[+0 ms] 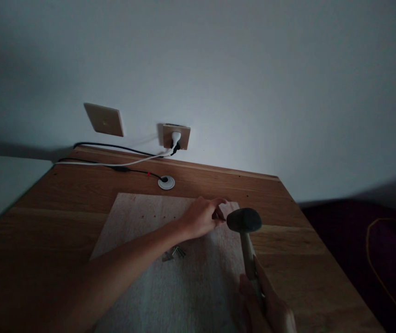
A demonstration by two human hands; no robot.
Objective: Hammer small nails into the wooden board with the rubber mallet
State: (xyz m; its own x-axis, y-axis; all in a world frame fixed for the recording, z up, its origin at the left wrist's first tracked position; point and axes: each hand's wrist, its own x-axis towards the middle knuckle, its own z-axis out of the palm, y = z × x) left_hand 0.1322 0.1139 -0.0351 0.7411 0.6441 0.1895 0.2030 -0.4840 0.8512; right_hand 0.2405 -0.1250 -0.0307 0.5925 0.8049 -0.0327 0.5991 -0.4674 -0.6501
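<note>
My left hand (202, 216) reaches across a pale plywood board (142, 217) and pinches something small, probably a nail, upright near the board's far right corner. My right hand (265, 305) grips the wooden handle of a hammer (246, 231), whose dark head hovers right beside the left fingertips. A few loose nails (174, 253) lie on the board below my left forearm. A row of small dark dots, nail heads or holes, runs along the board's far edge.
The board rests on a wooden desk (62, 199) against a white wall. A cable grommet (166, 182) sits at the desk's back, with black and white cables running to a wall socket (176, 137). A blank wall plate (104, 119) is left of it. Dark floor lies to the right.
</note>
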